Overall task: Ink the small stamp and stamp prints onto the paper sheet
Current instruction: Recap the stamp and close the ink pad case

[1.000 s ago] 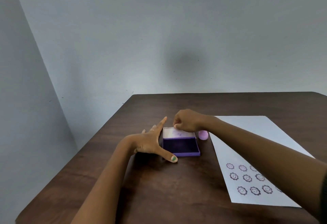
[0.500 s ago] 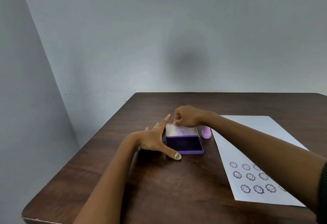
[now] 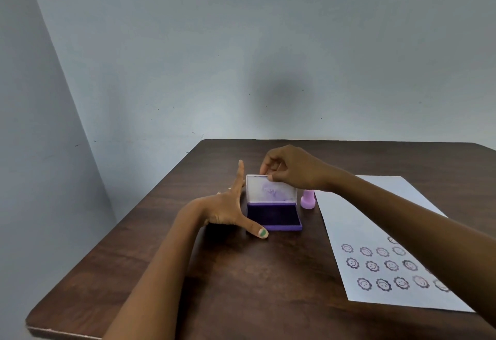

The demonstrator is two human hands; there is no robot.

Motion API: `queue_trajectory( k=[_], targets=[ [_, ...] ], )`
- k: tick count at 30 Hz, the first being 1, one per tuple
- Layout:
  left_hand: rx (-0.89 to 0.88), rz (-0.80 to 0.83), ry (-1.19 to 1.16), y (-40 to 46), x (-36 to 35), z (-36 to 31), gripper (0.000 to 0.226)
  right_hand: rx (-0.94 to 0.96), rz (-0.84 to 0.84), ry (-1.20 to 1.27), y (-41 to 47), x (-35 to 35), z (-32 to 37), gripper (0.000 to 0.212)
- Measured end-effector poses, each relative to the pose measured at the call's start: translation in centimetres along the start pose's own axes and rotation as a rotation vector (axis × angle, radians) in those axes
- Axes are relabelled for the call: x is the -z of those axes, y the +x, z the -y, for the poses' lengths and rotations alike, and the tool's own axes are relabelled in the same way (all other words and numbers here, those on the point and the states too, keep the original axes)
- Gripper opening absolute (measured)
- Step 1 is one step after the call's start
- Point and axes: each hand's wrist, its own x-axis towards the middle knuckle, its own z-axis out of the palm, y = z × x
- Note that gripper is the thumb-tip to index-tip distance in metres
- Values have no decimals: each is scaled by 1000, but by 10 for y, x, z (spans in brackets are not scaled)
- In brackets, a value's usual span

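I have my left hand (image 3: 228, 209) spread flat against the left side of the purple ink pad case (image 3: 273, 220), thumb along its near corner and index finger pointing up past the far corner. It grips nothing; it works as a brace, so the light case will not skate across the worktop (image 3: 241, 286) while the lid is handled. My right hand (image 3: 291, 169) reaches across and pinches the top edge of the lid (image 3: 271, 189) between thumb and fingertips, the other fingers curled in. The lid stands nearly upright on its hinge, its pale inner face smudged with purple and turned toward me, and the dark ink surface (image 3: 272, 213) lies exposed below it.

The small stamp (image 3: 307, 200) — a lilac, knob-handled piece — stands upright on the worktop just beside the right side of the case, close by the left edge of the paper sheet (image 3: 375, 218). Neither hand touches it. Parked there, it sits between pad and paper, a short reach either way.

The sheet already carries rows of round, flower-edged smiley prints (image 3: 381, 267) near its front end, some partly hidden by my right forearm; the far part is blank. I judge the stamping well advanced — whether the lid is being opened or shut, I cannot tell from this one view.
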Motion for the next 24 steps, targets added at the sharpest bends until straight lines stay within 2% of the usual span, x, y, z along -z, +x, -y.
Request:
queue_trajectory(
  k=[15, 19, 24],
  targets=[
    [19, -10, 131, -3, 0, 1, 136, 68, -38, -111, -60, -39, 16, 20],
    [-24, 6, 149, -5, 1, -1, 116, 53, -68, -120, -62, -46, 12, 19],
    [-92, 25, 67, -9, 4, -4, 68, 107, -126, -105, -58, -32, 9, 20]
  ],
)
